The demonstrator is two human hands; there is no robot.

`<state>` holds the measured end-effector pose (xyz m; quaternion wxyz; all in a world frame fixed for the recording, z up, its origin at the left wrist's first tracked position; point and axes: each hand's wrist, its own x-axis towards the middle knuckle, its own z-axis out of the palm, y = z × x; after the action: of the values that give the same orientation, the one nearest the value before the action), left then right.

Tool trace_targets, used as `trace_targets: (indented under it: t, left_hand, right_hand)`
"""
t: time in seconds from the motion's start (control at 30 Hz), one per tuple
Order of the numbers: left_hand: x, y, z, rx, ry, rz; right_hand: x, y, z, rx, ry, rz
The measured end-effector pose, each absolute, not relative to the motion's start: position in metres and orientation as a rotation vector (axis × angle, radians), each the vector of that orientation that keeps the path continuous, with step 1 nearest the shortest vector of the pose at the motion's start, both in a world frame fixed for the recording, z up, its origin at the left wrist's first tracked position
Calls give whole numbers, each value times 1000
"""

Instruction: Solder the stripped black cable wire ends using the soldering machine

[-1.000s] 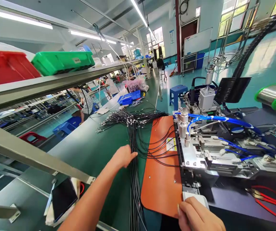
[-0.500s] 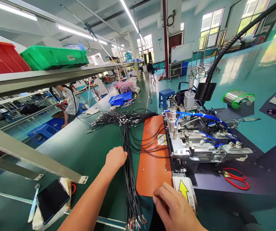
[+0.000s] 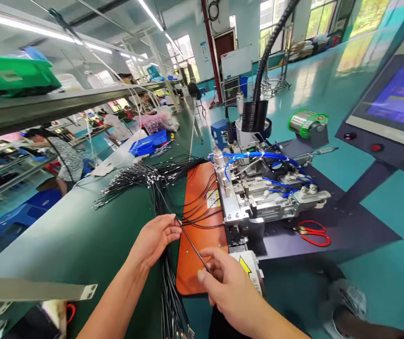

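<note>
A single black cable (image 3: 192,245) runs between my two hands above the orange plate (image 3: 191,278). My left hand (image 3: 155,240) pinches it between thumb and forefinger, palm turned up and the other fingers curled. Lower down, my right hand (image 3: 232,287) has thumb and fingers closed on the same cable near its lower part; the cable's end there is hidden. Beneath and beside the left hand lies a thick bundle of black cables (image 3: 170,294) on the green table mat. Several other cables cross the plate to the metal machine (image 3: 237,197) on the right.
Red-handled cutters (image 3: 314,238) lie on the machine's dark base. Behind them stands a wire spool (image 3: 307,123). A screen panel (image 3: 392,103) juts in at right. A blue tray (image 3: 148,142) sits farther back; a green bin (image 3: 14,77) rests on the shelf. Other people sit at left.
My left hand has let go of the bundle and now pinches one cable. My right hand has moved from the plate's front edge onto that cable. The view has swung right.
</note>
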<state>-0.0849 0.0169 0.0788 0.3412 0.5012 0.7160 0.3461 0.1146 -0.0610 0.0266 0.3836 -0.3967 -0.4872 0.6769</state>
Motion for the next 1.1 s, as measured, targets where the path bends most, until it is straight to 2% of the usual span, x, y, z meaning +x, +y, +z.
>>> trace_targets:
  t: [0.03, 0.1, 0.17, 0.23, 0.33, 0.47, 0.63, 0.77, 1.1]
  left_hand:
    - [-80, 11, 79, 1370, 1895, 918]
    - [-68, -1, 79, 1861, 2046, 957]
    - [-56, -10, 76, 2348, 1697, 730]
    - [-45, -14, 70, 2524, 1311, 610]
    - [-32, -12, 58, 2595, 1023, 528]
    - [-27, -2, 49, 2641, 971, 570]
    - [-13, 0, 52, 2614, 858, 691]
    - [4, 2, 47, 2566, 851, 755]
    - [17, -1, 11, 2480, 969, 846]
  right_hand:
    - [120, -60, 27, -1064, -1274, 1636]
    - [133, -59, 30, -1119, -1365, 1419]
    - [144, -55, 33, -1120, -1457, 1251]
    - [152, -51, 35, -1153, -1522, 1098]
    - [160, -48, 33, -1227, -1455, 1041]
    - [163, -52, 26, -1240, -1284, 1180]
    - [164, -57, 22, -1297, -1213, 1116]
    - [178, -57, 14, -1348, -1157, 1172]
    - [204, -72, -14, -1562, -1204, 1043]
